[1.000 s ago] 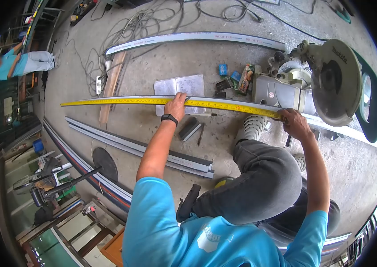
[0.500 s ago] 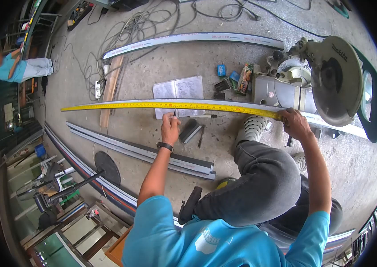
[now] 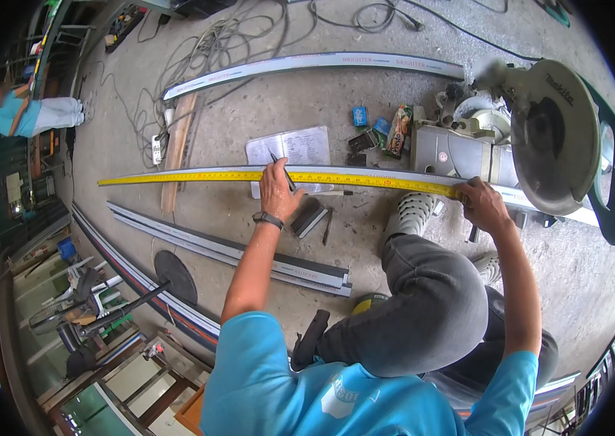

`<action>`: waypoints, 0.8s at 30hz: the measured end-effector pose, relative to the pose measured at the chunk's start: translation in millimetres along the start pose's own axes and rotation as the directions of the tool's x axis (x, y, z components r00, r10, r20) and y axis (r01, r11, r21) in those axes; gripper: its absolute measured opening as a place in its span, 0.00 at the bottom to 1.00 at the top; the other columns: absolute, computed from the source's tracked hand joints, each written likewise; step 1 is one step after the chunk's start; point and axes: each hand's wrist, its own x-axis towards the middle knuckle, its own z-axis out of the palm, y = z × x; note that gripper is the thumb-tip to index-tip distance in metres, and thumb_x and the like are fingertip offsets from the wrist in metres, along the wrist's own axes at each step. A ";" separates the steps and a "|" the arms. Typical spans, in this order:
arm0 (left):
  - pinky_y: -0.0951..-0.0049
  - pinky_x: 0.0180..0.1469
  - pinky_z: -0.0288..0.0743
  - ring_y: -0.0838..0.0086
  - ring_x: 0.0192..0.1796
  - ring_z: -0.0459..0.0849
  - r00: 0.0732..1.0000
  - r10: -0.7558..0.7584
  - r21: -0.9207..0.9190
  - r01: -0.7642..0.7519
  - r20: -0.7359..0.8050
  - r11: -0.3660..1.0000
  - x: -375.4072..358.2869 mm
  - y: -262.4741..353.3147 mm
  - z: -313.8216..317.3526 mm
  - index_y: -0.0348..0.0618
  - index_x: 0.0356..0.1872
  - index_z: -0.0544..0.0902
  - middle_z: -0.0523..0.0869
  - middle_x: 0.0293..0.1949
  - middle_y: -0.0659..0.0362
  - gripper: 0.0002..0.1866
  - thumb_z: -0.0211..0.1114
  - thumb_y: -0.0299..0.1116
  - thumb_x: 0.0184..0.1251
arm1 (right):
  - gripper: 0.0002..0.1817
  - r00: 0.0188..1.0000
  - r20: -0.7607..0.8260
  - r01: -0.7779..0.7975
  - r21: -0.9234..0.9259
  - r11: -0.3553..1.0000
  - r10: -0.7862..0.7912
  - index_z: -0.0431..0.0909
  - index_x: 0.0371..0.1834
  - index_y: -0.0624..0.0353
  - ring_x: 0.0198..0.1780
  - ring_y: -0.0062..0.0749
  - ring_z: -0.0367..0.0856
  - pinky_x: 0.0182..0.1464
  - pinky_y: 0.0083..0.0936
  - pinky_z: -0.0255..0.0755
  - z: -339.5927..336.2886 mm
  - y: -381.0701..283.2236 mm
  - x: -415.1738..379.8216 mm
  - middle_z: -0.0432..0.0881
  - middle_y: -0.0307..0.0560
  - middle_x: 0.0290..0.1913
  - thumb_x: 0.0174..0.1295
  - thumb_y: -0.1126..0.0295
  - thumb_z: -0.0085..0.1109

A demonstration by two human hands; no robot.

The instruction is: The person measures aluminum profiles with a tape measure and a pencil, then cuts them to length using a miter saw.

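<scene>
A yellow tape measure (image 3: pixel 365 181) stretches along a long pale metal profile (image 3: pixel 409 174), which runs onto the mitre saw (image 3: pixel 460 152) at the right. My left hand (image 3: pixel 278 198) is closed around a dark pen (image 3: pixel 290 182) and rests at the tape, over the profile's middle. At the tape's right end, my right hand (image 3: pixel 483 208) grips the tape against the profile, close to the saw base. An open notebook (image 3: pixel 307 145) with handwriting lies just beyond the profile, partly covered by it and my left hand.
Another labelled profile (image 3: pixel 307 64) lies farther off, near tangled cables (image 3: pixel 220 51). Nearer me are more profiles (image 3: pixel 227 247), a dark block (image 3: pixel 310 218) and a round black base (image 3: pixel 176 277). Small packets (image 3: pixel 398 131) sit beside the saw. A person (image 3: pixel 28 112) stands at far left.
My left hand has moved away from me, from the tape's near edge to over the tape and profile, and the pen now tilts toward the notebook. My right hand stays at the tape's end.
</scene>
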 end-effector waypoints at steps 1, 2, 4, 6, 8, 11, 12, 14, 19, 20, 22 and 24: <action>0.51 0.64 0.71 0.45 0.64 0.75 0.999 -0.003 0.063 -0.001 0.053 0.998 8.9 -5.2 -0.2 0.43 0.69 0.66 0.75 0.59 0.43 0.49 0.86 0.30 0.43 | 0.33 1.000 -0.001 0.002 -0.003 1.000 -0.002 0.80 0.64 0.43 0.57 0.47 0.83 0.60 0.41 0.82 0.3 0.2 0.4 0.80 0.50 0.52 0.52 0.75 0.73; 0.51 0.64 0.72 0.45 0.64 0.75 0.998 0.012 0.057 -0.016 0.069 0.998 15.5 -14.8 5.0 0.44 0.69 0.67 0.75 0.59 0.44 0.49 0.86 0.29 0.43 | 0.33 1.000 0.001 -0.001 -0.002 1.000 0.001 0.80 0.64 0.43 0.57 0.46 0.83 0.60 0.40 0.82 -0.2 -0.2 0.7 0.79 0.49 0.52 0.52 0.75 0.73; 0.51 0.63 0.73 0.45 0.63 0.77 0.994 0.041 0.043 -0.045 0.098 0.998 24.8 -28.5 14.3 0.45 0.68 0.68 0.77 0.58 0.45 0.47 0.86 0.29 0.43 | 0.32 1.000 0.006 -0.007 -0.002 1.000 0.007 0.80 0.64 0.44 0.58 0.46 0.82 0.61 0.40 0.81 -2.0 -1.7 1.6 0.79 0.49 0.52 0.52 0.75 0.73; 0.51 0.64 0.73 0.46 0.62 0.78 0.989 0.013 0.021 -0.016 0.146 1.000 28.1 -32.1 15.4 0.45 0.67 0.70 0.78 0.58 0.47 0.44 0.85 0.28 0.46 | 0.32 1.000 -0.003 -0.006 -0.012 1.000 0.006 0.80 0.64 0.44 0.57 0.46 0.83 0.60 0.40 0.82 -1.3 -1.5 2.3 0.79 0.49 0.52 0.52 0.75 0.74; 0.52 0.64 0.74 0.46 0.62 0.78 0.986 0.013 0.029 -0.018 0.167 0.999 29.6 -34.6 15.4 0.44 0.67 0.70 0.78 0.58 0.46 0.44 0.85 0.28 0.46 | 0.29 0.999 -0.032 -0.005 -0.001 1.000 0.005 0.82 0.61 0.44 0.54 0.47 0.84 0.57 0.41 0.82 -1.8 -2.8 2.7 0.79 0.49 0.50 0.52 0.77 0.71; 0.52 0.64 0.74 0.45 0.62 0.78 0.986 0.005 -0.007 -0.004 0.170 1.000 29.7 -38.1 15.3 0.44 0.67 0.70 0.78 0.59 0.46 0.44 0.85 0.28 0.46 | 0.25 0.997 -0.081 0.002 0.027 1.000 0.000 0.84 0.55 0.46 0.48 0.50 0.85 0.52 0.43 0.82 -2.6 -5.5 4.1 0.80 0.48 0.47 0.53 0.79 0.67; 0.51 0.64 0.74 0.45 0.62 0.78 0.984 0.013 -0.013 -0.011 0.176 1.000 30.7 -39.0 15.1 0.44 0.67 0.70 0.78 0.59 0.46 0.45 0.85 0.27 0.45 | 0.24 0.996 -0.086 0.006 0.025 1.000 -0.004 0.85 0.55 0.45 0.48 0.49 0.85 0.52 0.43 0.82 -2.5 -4.8 4.1 0.80 0.48 0.47 0.54 0.78 0.67; 0.51 0.64 0.74 0.45 0.62 0.78 0.981 0.028 -0.026 -0.023 0.189 0.999 33.0 -40.1 11.9 0.44 0.67 0.70 0.78 0.59 0.46 0.45 0.85 0.27 0.45 | 0.25 0.998 -0.058 -0.001 0.021 1.000 0.003 0.83 0.57 0.44 0.49 0.49 0.85 0.53 0.42 0.83 -0.7 -4.4 5.3 0.80 0.49 0.48 0.54 0.77 0.68; 0.50 0.66 0.72 0.44 0.61 0.76 0.981 0.145 -0.096 -0.134 0.127 0.986 32.9 -40.9 13.6 0.43 0.68 0.68 0.76 0.58 0.44 0.46 0.85 0.28 0.44 | 0.28 0.999 0.013 -0.036 0.009 0.999 0.035 0.81 0.60 0.43 0.53 0.47 0.84 0.54 0.42 0.82 -2.7 -4.2 5.8 0.79 0.49 0.49 0.54 0.76 0.70; 0.50 0.66 0.72 0.44 0.61 0.76 0.980 0.183 -0.119 -0.172 0.083 0.978 33.6 -30.9 14.3 0.43 0.68 0.68 0.76 0.57 0.43 0.46 0.84 0.27 0.45 | 0.28 1.000 0.009 -0.028 0.009 1.000 0.027 0.81 0.60 0.42 0.54 0.47 0.84 0.55 0.42 0.82 -2.7 -3.0 4.0 0.79 0.49 0.50 0.54 0.76 0.70; 0.51 0.65 0.72 0.45 0.60 0.76 0.973 0.220 -0.194 -0.203 0.070 0.960 33.1 -0.2 13.6 0.44 0.67 0.69 0.77 0.57 0.44 0.44 0.83 0.27 0.46 | 0.28 1.000 -0.010 -0.011 -0.015 1.000 0.011 0.82 0.61 0.42 0.54 0.46 0.84 0.55 0.42 0.82 2.0 0.2 3.9 0.79 0.49 0.50 0.54 0.75 0.71; 0.51 0.64 0.72 0.45 0.59 0.77 0.958 0.275 -0.237 -0.248 0.086 0.939 29.5 19.5 12.8 0.44 0.66 0.70 0.77 0.56 0.45 0.42 0.83 0.27 0.48 | 0.29 1.000 -0.001 -0.031 -0.016 0.999 0.031 0.81 0.61 0.41 0.54 0.46 0.85 0.56 0.42 0.82 1.1 -0.9 4.4 0.79 0.49 0.50 0.54 0.75 0.71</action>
